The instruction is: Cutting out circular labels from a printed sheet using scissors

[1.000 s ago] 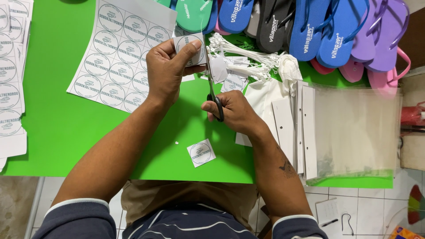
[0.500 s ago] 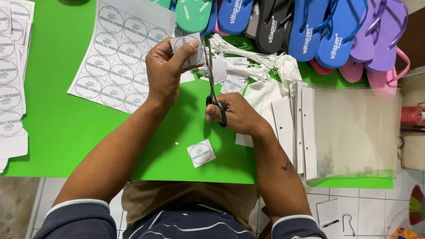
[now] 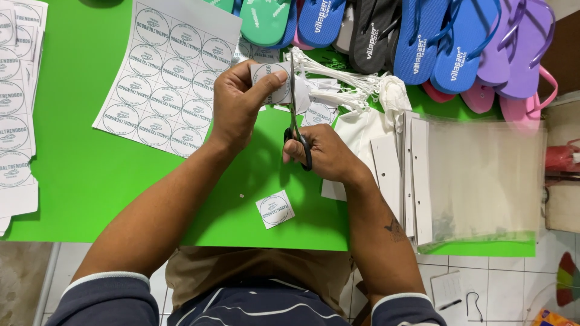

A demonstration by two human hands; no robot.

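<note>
Left hand [image 3: 237, 104] raised over the green table [image 3: 78, 175], its grip clamped on a small paper label piece [image 3: 273, 81], thumb on top, fingers behind. Right hand [image 3: 326, 156] just near of it, grip closed through the black handles of the scissors [image 3: 296, 121]; blades point far, running up along the right edge of the label piece, touching it. Whether the blades are parted or shut cannot be told. 1 cut square label [image 3: 275, 209] lies flat on the table near the person, between the 2 forearms. Far left of the left hand: a printed sheet of round labels [image 3: 163, 66], mostly uncut. More label sheets [image 3: 15, 102] stacked at the left table edge. Right of the right hand: white cards [image 3: 386, 169] and a stack of clear plastic bags [image 3: 483, 181]. Just far of the scissors, a bundle of white string ties [image 3: 344, 81]. Along the far edge, a row of flip-flops [image 3: 423, 36]: green, blue, black, purple, pink.
</note>
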